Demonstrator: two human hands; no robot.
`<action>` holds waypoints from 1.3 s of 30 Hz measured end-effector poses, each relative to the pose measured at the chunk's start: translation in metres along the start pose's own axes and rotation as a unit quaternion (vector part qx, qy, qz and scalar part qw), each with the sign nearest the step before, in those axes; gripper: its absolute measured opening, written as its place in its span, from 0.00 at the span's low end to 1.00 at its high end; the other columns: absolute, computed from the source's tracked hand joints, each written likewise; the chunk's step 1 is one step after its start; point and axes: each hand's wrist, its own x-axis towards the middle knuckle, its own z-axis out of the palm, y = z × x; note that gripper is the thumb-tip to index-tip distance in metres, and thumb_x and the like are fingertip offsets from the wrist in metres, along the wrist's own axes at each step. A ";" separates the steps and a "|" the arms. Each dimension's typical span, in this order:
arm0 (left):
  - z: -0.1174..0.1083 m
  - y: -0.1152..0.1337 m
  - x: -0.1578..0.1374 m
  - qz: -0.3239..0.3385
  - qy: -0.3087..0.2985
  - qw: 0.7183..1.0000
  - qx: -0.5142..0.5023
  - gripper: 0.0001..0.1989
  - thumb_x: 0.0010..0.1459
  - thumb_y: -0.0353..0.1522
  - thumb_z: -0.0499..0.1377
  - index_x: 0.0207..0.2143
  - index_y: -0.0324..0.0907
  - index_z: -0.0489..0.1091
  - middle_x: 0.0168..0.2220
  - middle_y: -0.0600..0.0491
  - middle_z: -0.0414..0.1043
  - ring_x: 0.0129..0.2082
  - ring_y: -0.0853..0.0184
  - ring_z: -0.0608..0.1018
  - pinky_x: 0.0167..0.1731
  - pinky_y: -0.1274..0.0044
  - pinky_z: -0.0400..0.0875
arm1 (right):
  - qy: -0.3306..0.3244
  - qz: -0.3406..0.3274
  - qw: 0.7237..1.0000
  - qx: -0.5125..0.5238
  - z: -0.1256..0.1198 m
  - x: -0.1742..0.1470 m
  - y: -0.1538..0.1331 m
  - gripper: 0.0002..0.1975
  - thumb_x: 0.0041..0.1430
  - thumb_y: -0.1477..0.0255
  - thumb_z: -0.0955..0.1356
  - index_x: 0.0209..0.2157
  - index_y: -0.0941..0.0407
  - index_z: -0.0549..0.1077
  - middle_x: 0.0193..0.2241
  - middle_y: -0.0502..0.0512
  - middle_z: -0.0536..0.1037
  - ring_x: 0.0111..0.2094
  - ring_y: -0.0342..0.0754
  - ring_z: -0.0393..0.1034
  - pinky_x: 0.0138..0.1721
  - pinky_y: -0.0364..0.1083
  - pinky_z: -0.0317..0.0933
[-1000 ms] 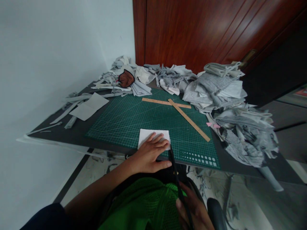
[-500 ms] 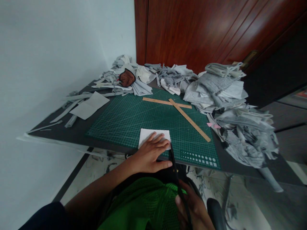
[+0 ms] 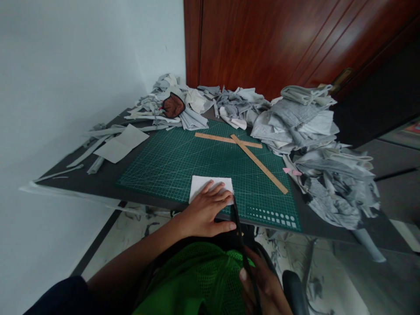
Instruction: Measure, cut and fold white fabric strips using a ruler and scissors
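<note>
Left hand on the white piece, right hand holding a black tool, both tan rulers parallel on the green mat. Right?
Not parallel: the head view shows the slanted ruler lying across the other ruler on the green mat. The rest stands.

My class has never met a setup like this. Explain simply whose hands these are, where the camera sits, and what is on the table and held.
No machine here: these are a person's two bare hands, seen by a camera worn on the head, looking forward and down. The left hand lies flat on a white piece at the near edge of a green cutting mat. The right hand grips a long dark tool, probably scissors. Two overlapping rulers lie on the mat, with heaps of greyish cloth around it.
</note>
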 end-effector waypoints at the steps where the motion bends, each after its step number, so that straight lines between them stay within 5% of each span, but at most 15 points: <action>1: 0.000 0.000 0.000 0.000 -0.001 1.000 0.001 0.32 0.65 0.55 0.57 0.62 0.46 0.66 0.61 0.47 0.70 0.70 0.48 0.61 0.72 0.52 0.41 | 0.003 0.003 1.000 -0.002 -0.001 0.000 0.003 0.37 0.50 0.42 0.75 0.57 0.47 0.76 0.31 0.57 0.86 0.30 0.63 0.81 0.33 0.58 0.75; 5: 0.000 0.000 0.000 0.000 -0.001 1.000 -0.001 0.31 0.65 0.55 0.57 0.61 0.45 0.66 0.61 0.47 0.71 0.70 0.48 0.61 0.72 0.52 0.41 | 0.012 0.000 1.000 0.011 -0.004 0.001 0.016 0.35 0.52 0.44 0.74 0.58 0.45 0.75 0.35 0.56 0.86 0.28 0.58 0.80 0.31 0.55 0.74; 15: 0.001 -0.001 -0.001 0.001 0.003 1.000 0.000 0.32 0.65 0.56 0.56 0.62 0.46 0.65 0.61 0.47 0.70 0.71 0.47 0.61 0.72 0.51 0.41 | 0.004 -0.002 0.999 0.039 0.003 -0.004 -0.005 0.36 0.48 0.44 0.76 0.55 0.48 0.78 0.36 0.60 0.86 0.45 0.68 0.81 0.43 0.61 0.74; 31: 0.002 -0.002 -0.001 0.005 0.008 1.000 0.003 0.34 0.64 0.56 0.57 0.63 0.44 0.65 0.61 0.46 0.71 0.71 0.47 0.61 0.73 0.52 0.42 | -0.007 -0.003 0.999 0.040 0.000 0.001 0.013 0.39 0.51 0.44 0.75 0.59 0.50 0.74 0.31 0.57 0.84 0.31 0.60 0.81 0.31 0.54 0.72; 39: 0.002 -0.002 -0.001 0.005 0.012 1.000 0.003 0.36 0.64 0.57 0.57 0.64 0.44 0.64 0.63 0.45 0.70 0.70 0.47 0.62 0.72 0.52 0.44 | -0.011 0.011 0.999 0.048 -0.008 -0.002 0.015 0.33 0.53 0.45 0.75 0.53 0.51 0.75 0.27 0.50 0.79 0.16 0.41 0.64 0.20 0.42 0.59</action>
